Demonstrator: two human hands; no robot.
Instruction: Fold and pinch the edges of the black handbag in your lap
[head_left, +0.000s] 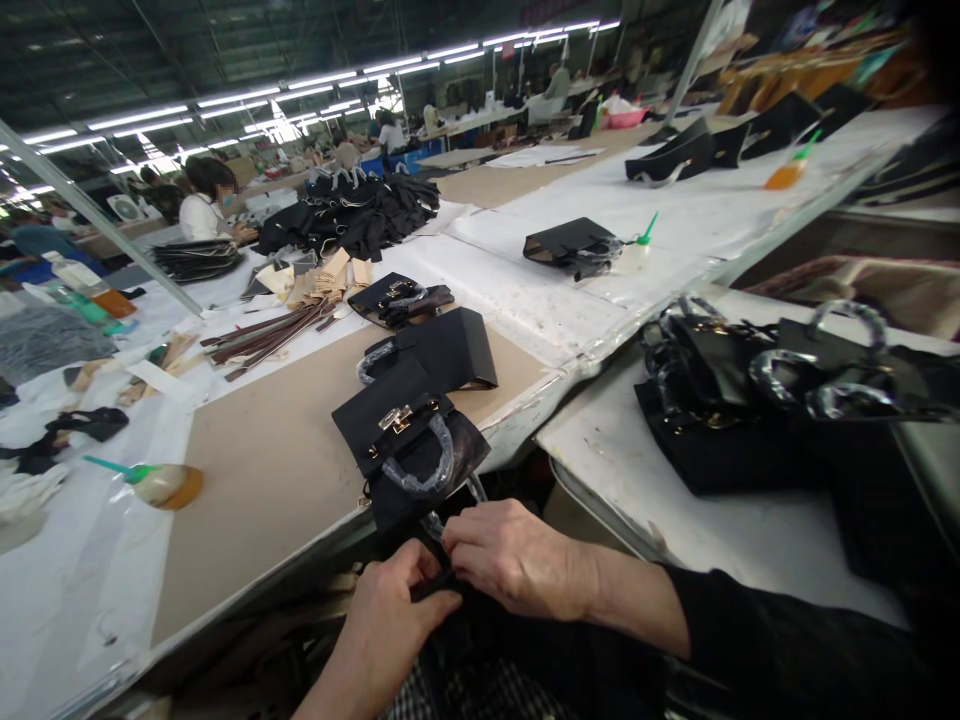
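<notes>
A black handbag (401,435) with a gold clasp and a plastic-wrapped handle lies at the table's front edge, one end reaching over it towards me. Just below, my left hand (394,605) is closed, thumb and fingers pinching a dark edge that appears to be part of this bag. My right hand (517,555) is closed beside it on the same dark material, fingers curled under and close to a plastic-wrapped handle. The exact piece between the fingertips is hidden in shadow. Behind the handbag, another black bag (450,350) and a smaller clasped one (401,298) lie on brown board.
At left, a glue bottle (161,485) with green nozzle lies on brown board (255,480). Brown strips (277,335) and a black heap (356,215) lie farther back. Several wrapped-handled bags (750,390) crowd the right table. Another bag (570,242) sits beyond. A person (204,205) sits far left.
</notes>
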